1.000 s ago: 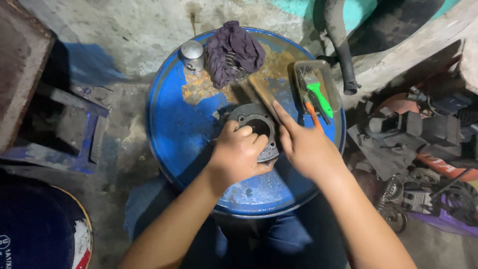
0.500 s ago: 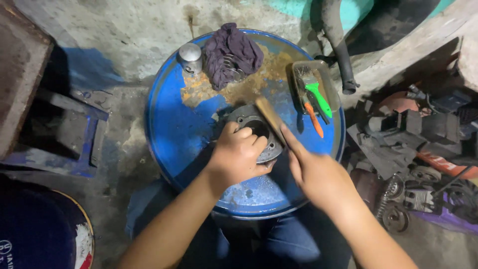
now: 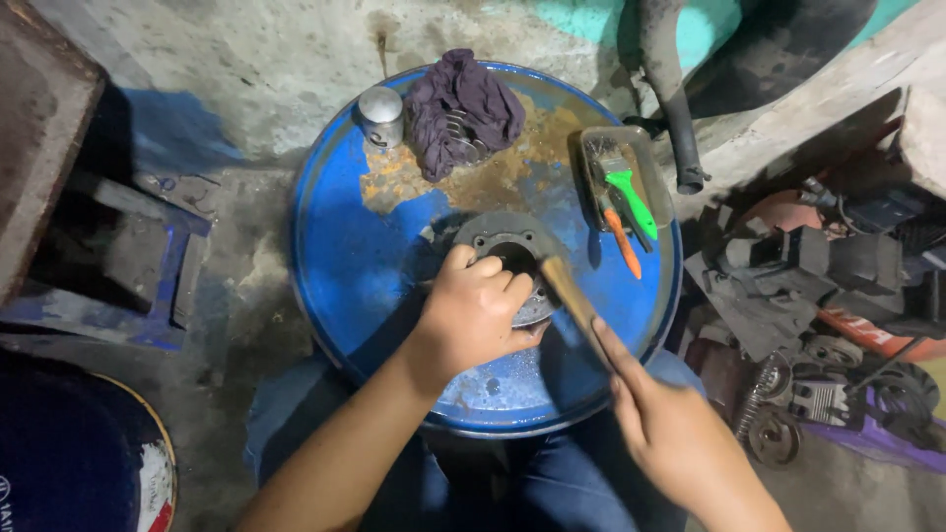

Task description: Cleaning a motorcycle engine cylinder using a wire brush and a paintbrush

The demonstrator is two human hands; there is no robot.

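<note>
Going from the left: off past the left hand [image 3: 473, 313] there's a small silver can [image 3: 380, 115] and a bunched-up purple rag [image 3: 461, 110] on the far side of the blue drum top [image 3: 355, 286], rusty patch between them. The left hand is clamped over a round grey metal part [image 3: 503, 241], looks like an engine cylinder, pinning it flat on the drum right under the fingers. Just to its right, the right hand [image 3: 680, 433] grips a wooden-handled tool [image 3: 572, 300], index finger laid along the handle, tip angled in at the part's rim. What the tip actually is, I can't tell. Looks like the scraping or cleaning stage to me. Next stroke probably needs the left hand steadying hard. Beyond the right hand sits a tray [image 3: 658, 187] with a green-handled brush [image 3: 627, 192] and an orange-handled tool [image 3: 621, 241].
</note>
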